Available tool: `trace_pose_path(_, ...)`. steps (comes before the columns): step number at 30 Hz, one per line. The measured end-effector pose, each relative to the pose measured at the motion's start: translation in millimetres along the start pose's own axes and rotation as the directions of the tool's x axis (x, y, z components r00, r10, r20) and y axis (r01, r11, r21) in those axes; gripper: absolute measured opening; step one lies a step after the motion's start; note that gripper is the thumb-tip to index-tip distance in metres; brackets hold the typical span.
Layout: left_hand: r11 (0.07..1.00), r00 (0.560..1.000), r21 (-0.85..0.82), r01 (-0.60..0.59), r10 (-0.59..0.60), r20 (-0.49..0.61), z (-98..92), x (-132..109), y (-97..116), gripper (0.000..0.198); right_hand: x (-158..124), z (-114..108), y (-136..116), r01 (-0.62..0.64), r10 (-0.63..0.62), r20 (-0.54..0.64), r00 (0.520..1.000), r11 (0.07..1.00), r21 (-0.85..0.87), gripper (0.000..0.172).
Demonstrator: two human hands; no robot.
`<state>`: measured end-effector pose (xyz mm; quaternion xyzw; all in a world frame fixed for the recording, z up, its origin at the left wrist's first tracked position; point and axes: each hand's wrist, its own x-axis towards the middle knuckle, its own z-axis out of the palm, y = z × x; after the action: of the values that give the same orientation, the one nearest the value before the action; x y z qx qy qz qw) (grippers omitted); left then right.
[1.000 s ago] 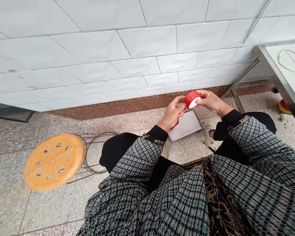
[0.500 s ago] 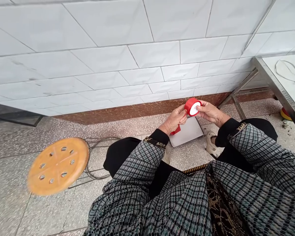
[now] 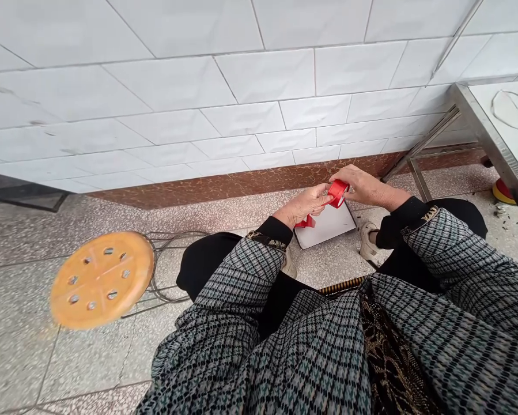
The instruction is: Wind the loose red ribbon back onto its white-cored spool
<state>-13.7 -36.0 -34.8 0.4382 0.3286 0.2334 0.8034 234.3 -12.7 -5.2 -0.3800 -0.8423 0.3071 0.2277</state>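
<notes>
The person is sitting low, and both hands are working just above the white board (image 3: 328, 229) that is lying on the floor. The right hand (image 3: 366, 185) is curling over the red tape roll (image 3: 338, 192) and gripping it from the top, with the fingers wrapped round it. The left hand (image 3: 304, 204) is pinching the loose red strip (image 3: 306, 222). The strip is running from the roll down under the thumb and hanging over the near left corner of the board. The two hands are almost touching.

The step in hand looks like pulling a length of tape off the roll. The left hand is hiding part of the strip, so it may be folded or stuck to itself; I cannot tell. The next move is calling for a firm hold on the roll and a steady pinch on the strip, so the sticky side is not curling back.

An orange stool (image 3: 101, 279) is standing well to the left of the board. A metal table (image 3: 487, 135) is standing to its right.
</notes>
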Motion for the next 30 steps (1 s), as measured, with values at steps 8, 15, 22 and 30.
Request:
trace_pose_path(8,0.977,0.938,0.095,-0.19,0.209,-0.276,16.3,3,3,0.035,-1,-2,7,-0.137,0.102,-0.209,0.973,0.977,-0.165,0.038)
trace_pose_path(15,0.909,0.831,0.305,-0.285,0.393,-0.394,12.1,3,8,0.039,4,-12,5,-0.279,0.242,-0.334,0.911,0.958,-0.067,0.034)
trace_pose_path(22,0.955,0.894,-0.005,-0.298,0.277,-0.352,21.7,2,14,0.051,7,-6,-4,-0.254,0.347,-0.276,0.897,0.913,0.321,0.032)
trace_pose_path(30,0.935,0.901,-0.067,-0.349,0.315,-0.298,25.2,3,13,0.062,11,17,-1,-0.179,0.441,-0.198,0.875,0.677,0.714,0.043)
